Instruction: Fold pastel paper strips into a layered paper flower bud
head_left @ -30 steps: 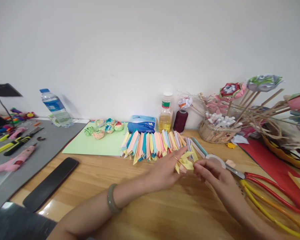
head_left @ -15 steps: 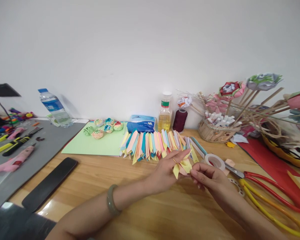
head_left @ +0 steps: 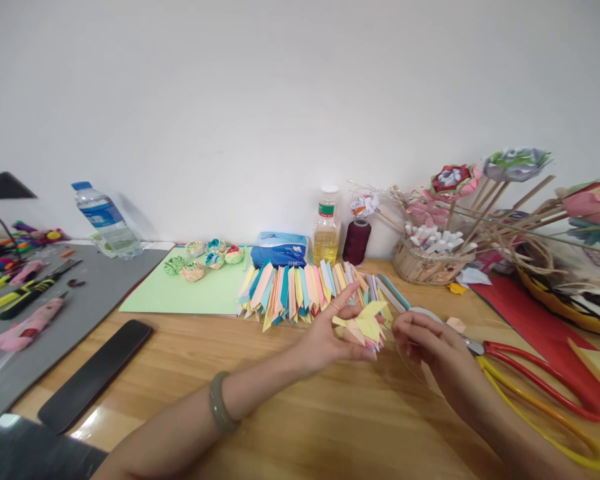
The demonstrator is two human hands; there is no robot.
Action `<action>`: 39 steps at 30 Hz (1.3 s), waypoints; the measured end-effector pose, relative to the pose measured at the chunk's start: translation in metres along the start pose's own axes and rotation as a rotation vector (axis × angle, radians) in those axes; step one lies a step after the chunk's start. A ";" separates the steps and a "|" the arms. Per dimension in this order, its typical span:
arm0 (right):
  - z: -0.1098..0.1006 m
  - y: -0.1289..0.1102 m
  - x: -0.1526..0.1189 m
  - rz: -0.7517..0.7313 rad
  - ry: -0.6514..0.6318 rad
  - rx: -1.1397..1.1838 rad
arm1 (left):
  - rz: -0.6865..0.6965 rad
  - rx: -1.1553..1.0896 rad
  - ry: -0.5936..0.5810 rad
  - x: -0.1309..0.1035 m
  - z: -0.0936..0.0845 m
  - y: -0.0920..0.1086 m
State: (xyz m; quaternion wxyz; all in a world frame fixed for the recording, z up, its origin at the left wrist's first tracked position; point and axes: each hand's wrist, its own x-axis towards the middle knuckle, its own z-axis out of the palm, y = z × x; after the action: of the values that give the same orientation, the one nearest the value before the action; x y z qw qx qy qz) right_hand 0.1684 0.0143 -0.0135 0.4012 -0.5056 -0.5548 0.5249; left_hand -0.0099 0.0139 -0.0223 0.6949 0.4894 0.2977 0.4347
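Note:
Folded yellow and peach paper pieces (head_left: 365, 325) are held between the thumb and fingers of my left hand (head_left: 330, 340), which has a ring and a green bangle at the wrist. Just right of the paper, my right hand (head_left: 427, 343) is closed in a pinch, with a thin thread hanging below its fingers; the fingertips are partly hidden. Behind both hands, a long row of folded colored paper strips (head_left: 290, 293) lies on the wooden table (head_left: 300, 420). A roll of white tape (head_left: 425, 312) is mostly covered by my right hand.
Red and yellow-handled scissors (head_left: 535, 357) lie at the right, by red paper (head_left: 510, 313). A black phone (head_left: 97, 373) rests at the left. Along the wall stand a water bottle (head_left: 105, 220), an oil bottle (head_left: 326, 230), a dark thread spool (head_left: 357, 241) and a basket (head_left: 425, 263).
My right hand has moved away from the paper, up and to the right. The paper in my left hand has turned and shows more of its yellow side.

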 end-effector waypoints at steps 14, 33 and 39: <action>0.005 -0.004 -0.002 -0.087 0.134 -0.239 | -0.200 -0.103 -0.164 0.001 -0.005 0.002; 0.003 -0.013 -0.003 -0.207 -0.200 -0.181 | -0.216 0.101 0.080 0.007 -0.001 0.009; 0.007 -0.010 -0.003 -0.066 -0.191 -0.125 | -0.248 0.013 0.047 0.005 0.000 0.012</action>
State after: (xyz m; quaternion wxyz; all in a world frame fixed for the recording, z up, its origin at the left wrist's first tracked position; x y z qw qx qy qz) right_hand 0.1601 0.0110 -0.0042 0.3313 -0.4589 -0.6386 0.5214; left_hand -0.0113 0.0201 -0.0114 0.7328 0.4430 0.3752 0.3550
